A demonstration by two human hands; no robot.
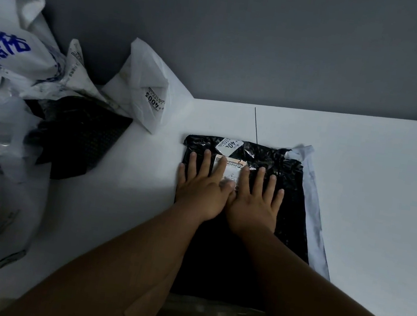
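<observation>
A black plastic mailer bag [290, 197] lies flat on the white table [374, 182], with a pale strip of flap along its right edge [312, 214]. A white label [232, 173] sits near the bag's top, and a second small tag [229, 144] lies at the far edge. My left hand [201, 186] and my right hand [255, 200] lie side by side, palms down with fingers straight, pressing on the bag and partly covering the label.
A heap of white printed mailer bags [12, 69] and a black mailer [80, 136] fill the table's left side. One white bag [148, 84] stands near the back edge. A thin dark seam [256, 124] runs behind the bag. A grey wall rises behind.
</observation>
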